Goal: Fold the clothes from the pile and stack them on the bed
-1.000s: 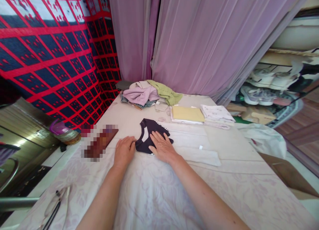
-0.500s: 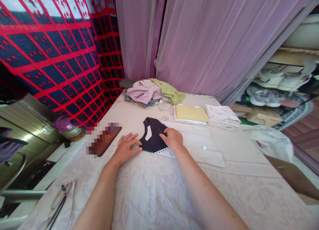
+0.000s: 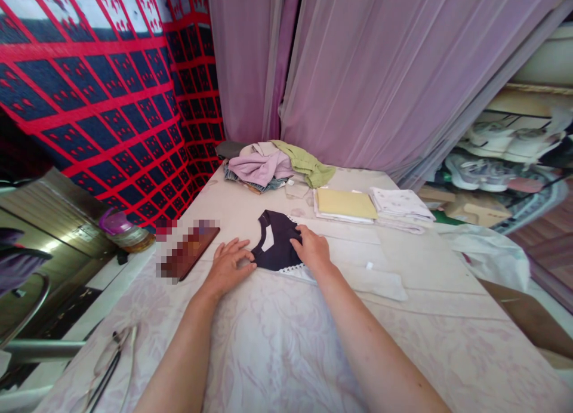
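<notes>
A small dark garment point(image 3: 280, 252) with a white patch and a dotted white trim lies on the patterned bed sheet point(image 3: 268, 341). At its left edge, my left hand point(image 3: 230, 262) pinches the cloth between thumb and forefinger, the other fingers loosely spread. My right hand point(image 3: 314, 249) grips its right side with thumb and fingertips and covers part of that side. Thin white cloth point(image 3: 380, 281) with a small label extends to the right beneath my right forearm. I cannot tell whether it belongs to the dark garment.
Rumpled clothes, lilac point(image 3: 262, 165) and green point(image 3: 307, 162), are heaped at the back. A folded yellow cloth point(image 3: 347, 204) and a folded patterned white cloth point(image 3: 400, 203) lie right. A brown case point(image 3: 201, 252), partly blurred, and glasses point(image 3: 107, 365) lie left. Shoes point(image 3: 478, 171) stand on a rack.
The right edge of the dark garment has shifted slightly under my right hand, whose fingers have drawn in a little. My left hand stays nearly in place.
</notes>
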`<action>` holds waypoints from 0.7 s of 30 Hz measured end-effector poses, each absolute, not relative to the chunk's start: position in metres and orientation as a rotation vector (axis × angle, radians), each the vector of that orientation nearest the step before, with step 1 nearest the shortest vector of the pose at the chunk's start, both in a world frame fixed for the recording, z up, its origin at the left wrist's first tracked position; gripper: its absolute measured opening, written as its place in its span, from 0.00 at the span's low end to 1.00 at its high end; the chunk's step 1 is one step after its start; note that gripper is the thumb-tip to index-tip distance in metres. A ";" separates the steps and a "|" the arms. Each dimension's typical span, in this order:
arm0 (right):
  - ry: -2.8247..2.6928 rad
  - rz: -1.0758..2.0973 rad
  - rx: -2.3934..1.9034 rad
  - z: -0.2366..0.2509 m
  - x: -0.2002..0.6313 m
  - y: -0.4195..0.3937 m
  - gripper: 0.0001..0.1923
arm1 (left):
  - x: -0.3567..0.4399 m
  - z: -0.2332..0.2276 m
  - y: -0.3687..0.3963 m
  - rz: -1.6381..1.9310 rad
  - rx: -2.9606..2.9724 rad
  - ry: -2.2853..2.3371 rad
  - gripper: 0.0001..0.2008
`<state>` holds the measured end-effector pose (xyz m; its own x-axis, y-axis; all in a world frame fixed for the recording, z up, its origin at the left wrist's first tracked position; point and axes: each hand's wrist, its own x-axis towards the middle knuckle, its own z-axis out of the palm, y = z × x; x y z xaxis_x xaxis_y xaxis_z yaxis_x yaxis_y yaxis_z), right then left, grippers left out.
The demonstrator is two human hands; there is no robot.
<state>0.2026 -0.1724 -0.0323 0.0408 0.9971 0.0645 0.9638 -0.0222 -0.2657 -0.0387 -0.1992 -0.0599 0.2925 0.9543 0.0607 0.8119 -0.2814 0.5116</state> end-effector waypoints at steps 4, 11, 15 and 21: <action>-2.026 0.133 -2.107 -0.039 0.203 -0.174 0.18 | -0.038 -0.059 -0.199 0.499 2.171 1.591 0.09; -2.016 0.094 -2.168 -0.040 0.210 -0.169 0.19 | -0.036 -0.063 -0.199 0.571 2.164 1.636 0.07; -1.992 0.024 -2.075 -0.042 0.214 -0.170 0.19 | -0.035 -0.064 -0.199 0.598 2.154 1.639 0.06; -1.982 -0.012 -1.645 -0.055 0.215 -0.197 0.18 | -0.039 -0.065 -0.197 0.681 2.064 1.659 0.13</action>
<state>0.2146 -0.1974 -0.0547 -0.0917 0.9039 0.4178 0.9088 0.2475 -0.3359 -0.0393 -0.1966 -0.0647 0.1749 0.9772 0.1203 0.7803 -0.2120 0.5884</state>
